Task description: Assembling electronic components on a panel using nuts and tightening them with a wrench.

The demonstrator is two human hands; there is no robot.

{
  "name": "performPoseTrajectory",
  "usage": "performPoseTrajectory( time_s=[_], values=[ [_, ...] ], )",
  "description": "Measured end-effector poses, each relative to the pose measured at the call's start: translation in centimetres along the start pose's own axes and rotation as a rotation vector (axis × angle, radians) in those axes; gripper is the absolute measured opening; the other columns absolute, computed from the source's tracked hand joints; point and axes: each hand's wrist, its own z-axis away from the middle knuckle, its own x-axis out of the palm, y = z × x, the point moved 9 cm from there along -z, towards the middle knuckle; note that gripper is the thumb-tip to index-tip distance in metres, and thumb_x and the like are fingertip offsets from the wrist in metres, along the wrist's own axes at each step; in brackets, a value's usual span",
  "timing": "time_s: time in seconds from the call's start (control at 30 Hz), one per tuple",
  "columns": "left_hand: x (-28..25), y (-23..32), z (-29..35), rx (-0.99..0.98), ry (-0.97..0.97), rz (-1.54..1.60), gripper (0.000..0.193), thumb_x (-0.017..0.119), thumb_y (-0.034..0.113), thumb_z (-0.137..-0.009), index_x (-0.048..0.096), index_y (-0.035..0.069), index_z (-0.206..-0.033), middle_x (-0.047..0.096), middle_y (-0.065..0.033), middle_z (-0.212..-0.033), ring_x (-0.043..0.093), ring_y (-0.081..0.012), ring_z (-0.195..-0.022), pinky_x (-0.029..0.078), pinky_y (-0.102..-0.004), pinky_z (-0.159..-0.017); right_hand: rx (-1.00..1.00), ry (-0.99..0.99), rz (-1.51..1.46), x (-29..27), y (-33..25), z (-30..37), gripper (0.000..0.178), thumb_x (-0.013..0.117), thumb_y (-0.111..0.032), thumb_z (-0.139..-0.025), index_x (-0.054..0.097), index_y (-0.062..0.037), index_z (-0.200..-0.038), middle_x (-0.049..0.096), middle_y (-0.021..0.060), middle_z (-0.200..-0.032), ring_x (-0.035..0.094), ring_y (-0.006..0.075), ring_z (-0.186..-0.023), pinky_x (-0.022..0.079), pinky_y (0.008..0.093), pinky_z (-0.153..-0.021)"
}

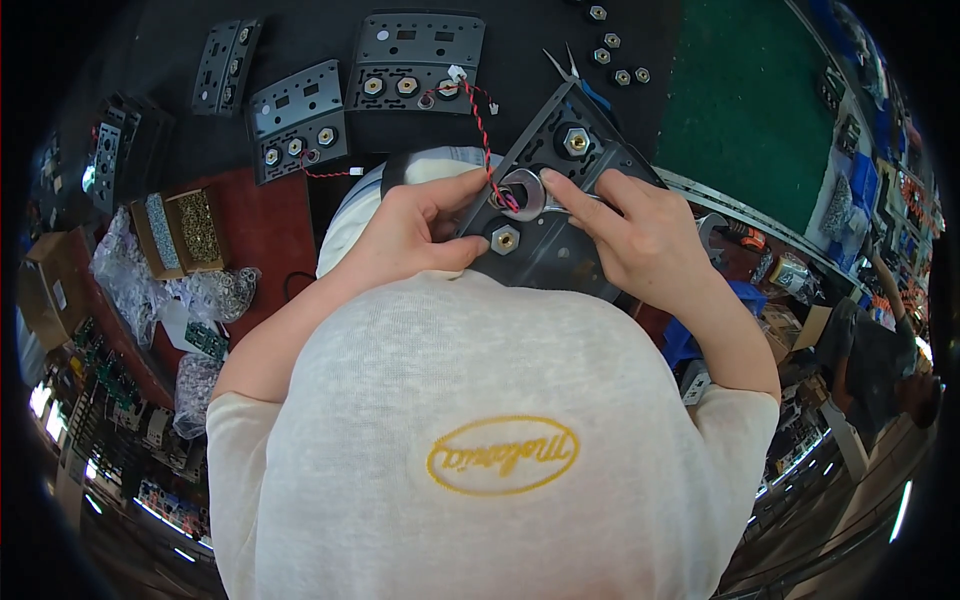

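The person's two hands worked at a dark metal panel (560, 255), which was tilted across the lap, close against the torso and at the near edge of the black work surface (310, 32). The left hand (430, 222) grasped the panel's left edge, its thumb just beside the lower hex nut (505, 239). The right hand (643, 235) was closed on a spanner (541, 204), its index finger pressed near the ring end; this ring encircled a wired part (the part itself was largely hidden). Red-and-black twisted wires (481, 125) rose from the ring to a white connector (457, 74). A second hex nut (577, 141) sat near the panel's far corner, with blue-handled pliers (594, 95) just beyond. Three similar panels (420, 48) lay farther off, at upper left; several loose nuts (612, 41) were scattered beside the green mat (745, 110).
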Motion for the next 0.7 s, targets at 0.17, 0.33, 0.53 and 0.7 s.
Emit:
performPoseTrajectory(
  time_s=[0.17,0.33,0.53,0.7],
  values=[
    [-0.4,-0.2,-0.2,0.011,-0.008,0.011,0.062,0.060,-0.007,-0.076,0.039,-0.007,-0.135,0.056,-0.0123,-0.122,0.054,-0.0130,-0.108,0.044,-0.0271,-0.093,0.037,0.046,-0.015,-0.2,0.1,0.0,0.050,0.066,-0.006,-0.073,0.058,-0.0108,-0.122,0.044,0.0050,-0.068,0.048,0.0200,-0.055,0.041,0.0329,-0.048],
    [-0.1,0.2,-0.2,-0.008,-0.006,0.042,0.063,0.061,-0.007,-0.077,0.038,-0.006,-0.136,0.055,-0.0127,-0.124,0.053,-0.0134,-0.109,0.044,-0.0276,-0.094,0.031,0.028,0.005,-1.3,-0.1,-0.3,0.050,0.066,-0.006,-0.073,0.058,-0.0115,-0.122,0.044,0.0048,-0.067,0.048,0.0197,-0.055,0.041,0.0324,-0.048],
    [-0.1,0.1,0.0,0.001,-0.018,0.029,0.063,0.061,-0.007,-0.078,0.038,-0.006,-0.136,0.054,-0.0128,-0.124,0.052,-0.0135,-0.111,0.043,-0.0278,-0.095,0.037,0.026,0.032,-0.9,-0.6,-0.1,0.051,0.066,-0.006,-0.074,0.058,-0.0115,-0.123,0.043,0.0047,-0.067,0.048,0.0194,-0.055,0.041,0.0317,-0.048],
    [-0.4,-0.1,0.1,0.004,-0.015,0.016,0.062,0.061,-0.007,-0.078,0.038,-0.006,-0.135,0.053,-0.0127,-0.125,0.052,-0.0136,-0.112,0.043,-0.0275,-0.094,0.065,0.048,0.019,-0.5,-0.6,-0.1,0.051,0.066,-0.006,-0.074,0.058,-0.0114,-0.124,0.044,0.0048,-0.068,0.049,0.0190,-0.056,0.042,0.0317,-0.049]
  ],
)
